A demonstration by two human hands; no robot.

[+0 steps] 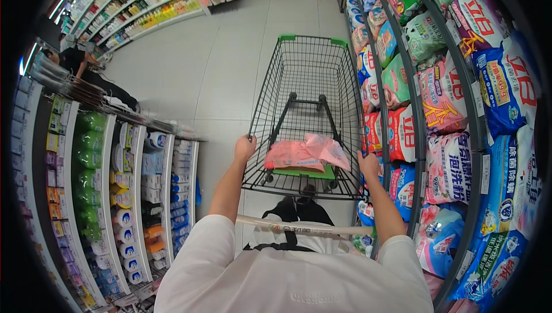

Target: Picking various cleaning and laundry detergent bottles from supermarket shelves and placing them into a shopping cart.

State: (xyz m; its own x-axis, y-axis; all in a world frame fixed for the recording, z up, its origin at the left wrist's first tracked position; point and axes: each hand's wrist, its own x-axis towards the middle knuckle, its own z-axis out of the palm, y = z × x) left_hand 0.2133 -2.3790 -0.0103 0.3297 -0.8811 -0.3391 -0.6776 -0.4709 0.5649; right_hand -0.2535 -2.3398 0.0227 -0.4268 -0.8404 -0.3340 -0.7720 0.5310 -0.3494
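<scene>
A black wire shopping cart with green corner caps stands in front of me. My left hand is closed around the left side of its basket. On the opposite side, my right hand grips the basket's right side. In the near end of the basket lies a pink plastic bag, partly see-through, above a green panel of the cart. The pale handlebar crosses close to my waist, with neither hand on it.
Shelves of detergent bags run close along the right. Shelving with bottles stands at the left, and more shelves curve across the upper left. A person in dark clothes is beyond the left shelving. Grey floor tiles lie ahead.
</scene>
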